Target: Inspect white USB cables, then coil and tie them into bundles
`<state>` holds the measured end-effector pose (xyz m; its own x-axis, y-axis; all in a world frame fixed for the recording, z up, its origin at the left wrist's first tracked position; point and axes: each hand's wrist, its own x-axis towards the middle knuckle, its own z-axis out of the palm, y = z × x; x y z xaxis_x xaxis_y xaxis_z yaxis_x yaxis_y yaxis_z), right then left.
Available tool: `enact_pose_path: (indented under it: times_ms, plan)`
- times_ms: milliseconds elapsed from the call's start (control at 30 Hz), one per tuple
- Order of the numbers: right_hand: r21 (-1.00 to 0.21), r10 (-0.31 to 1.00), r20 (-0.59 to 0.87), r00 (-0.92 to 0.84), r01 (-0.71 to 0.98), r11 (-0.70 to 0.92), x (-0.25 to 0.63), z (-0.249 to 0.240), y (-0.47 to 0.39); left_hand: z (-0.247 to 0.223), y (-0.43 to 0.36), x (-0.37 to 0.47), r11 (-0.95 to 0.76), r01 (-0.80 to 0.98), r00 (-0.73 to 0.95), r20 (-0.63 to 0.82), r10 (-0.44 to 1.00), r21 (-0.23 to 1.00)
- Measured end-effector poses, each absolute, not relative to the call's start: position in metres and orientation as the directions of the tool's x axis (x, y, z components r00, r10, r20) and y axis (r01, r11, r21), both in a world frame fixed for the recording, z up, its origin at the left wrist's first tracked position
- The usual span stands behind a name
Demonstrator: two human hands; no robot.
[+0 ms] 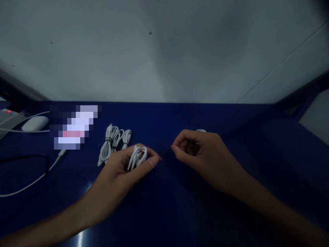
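Note:
My left hand [128, 168] is closed around a coiled white cable [137, 157], whose loops show between thumb and fingers. Just behind it, bundled white cables [109, 142] with black ties lie on the blue table [159, 212]. To the right, my right hand [196, 147] has its thumb and fingertips pressed together; whatever they may hold is too small or hidden to name. A bit of another white coil [201, 130] shows behind that hand, mostly covered by it.
At the left lie a pixelated bright device [77, 127] with a white cord [38, 180], a white rounded object [35, 123] and a power strip [10, 118] with a red light. A pale wall [115, 61] rises behind the table.

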<state>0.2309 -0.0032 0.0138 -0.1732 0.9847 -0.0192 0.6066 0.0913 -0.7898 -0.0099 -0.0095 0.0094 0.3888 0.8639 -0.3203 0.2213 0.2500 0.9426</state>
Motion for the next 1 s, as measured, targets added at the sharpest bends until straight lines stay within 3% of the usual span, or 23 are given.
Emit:
enact_pose_path:
  times_ms: [233, 400, 600, 800, 1000]
  plan:
    - [-0.542, 0.994, 0.067, -0.084, 0.834, 0.107, 0.234, 0.002, 0.004, 0.008, -0.011, -0.010, 0.265, 0.238, 0.383, -0.341, 0.859, 0.934]
    - [-0.410, 0.991, 0.108, -0.083, 0.904, 0.120, 0.239, -0.003, 0.006, 0.004, -0.011, -0.013, 0.276, 0.238, 0.405, -0.353, 0.843, 0.931]
    - [-0.337, 0.989, 0.113, -0.096, 0.933, 0.129, 0.241, -0.006, 0.008, -0.007, -0.006, -0.017, 0.391, 0.054, 0.441, -0.374, 0.816, 0.919]
    - [-0.310, 0.992, 0.080, -0.094, 0.944, 0.114, 0.242, -0.007, 0.009, -0.013, -0.001, -0.017, 0.549, -0.216, 0.588, -0.342, 0.733, 0.808]
    - [-0.384, 0.989, 0.122, -0.087, 0.914, 0.128, 0.241, -0.004, 0.007, -0.010, -0.004, -0.012, 0.556, -0.238, 0.585, -0.339, 0.737, 0.796]
